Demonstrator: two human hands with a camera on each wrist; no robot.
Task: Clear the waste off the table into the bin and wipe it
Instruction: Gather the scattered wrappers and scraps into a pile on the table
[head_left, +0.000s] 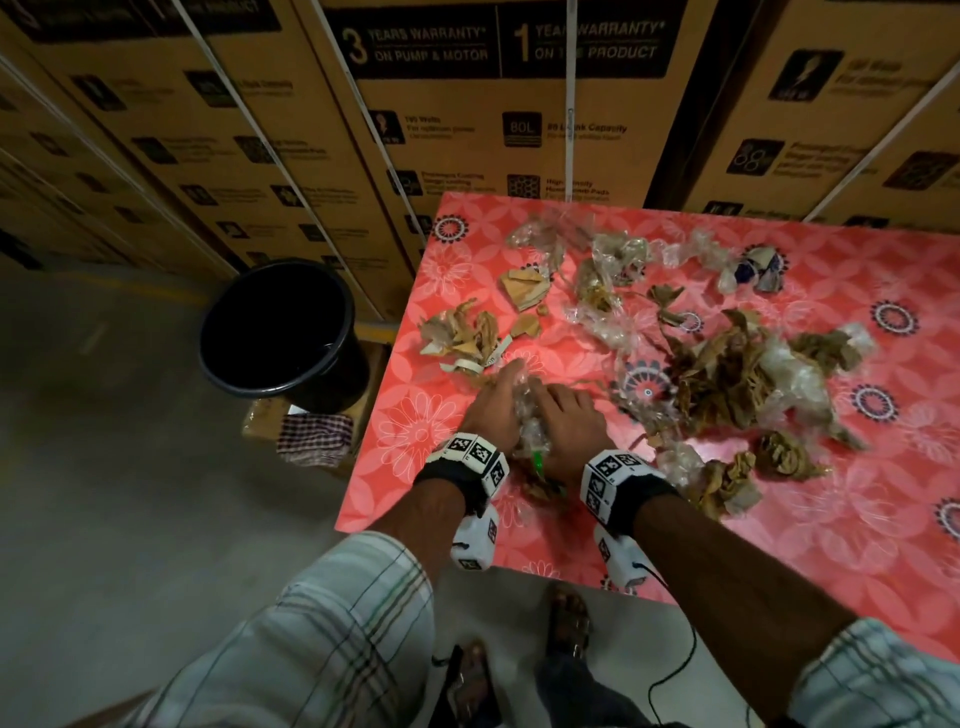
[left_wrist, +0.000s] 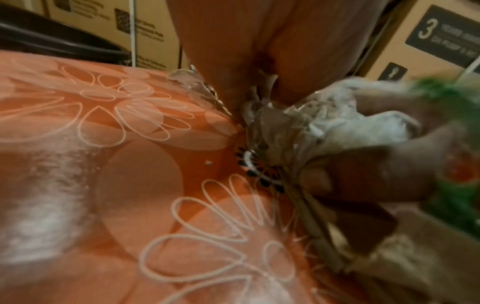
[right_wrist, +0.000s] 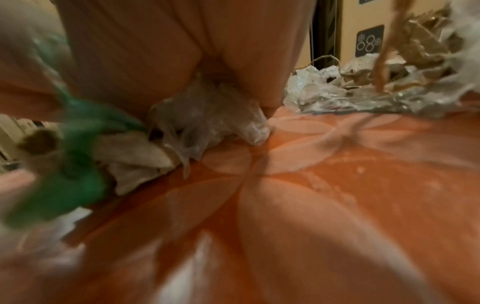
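Both hands sit together near the front-left corner of the red floral-patterned surface (head_left: 779, 545). The left hand (head_left: 491, 410) and right hand (head_left: 569, 423) press from either side on a crumpled wad of clear plastic and paper scraps (head_left: 527, 415), fingers curled around it, with a green plastic bit (head_left: 537, 460) sticking out at the wrist side. More torn brown paper and clear plastic waste (head_left: 727, 374) is scattered across the middle and toward the rear edge; a smaller brown paper pile (head_left: 460, 335) lies near the left edge. A round black plastic bin (head_left: 278, 330) stands on the floor just off the left edge, with a checked cloth (head_left: 314, 436) beside it. Stacked cardboard boxes (head_left: 467, 104) stand behind.
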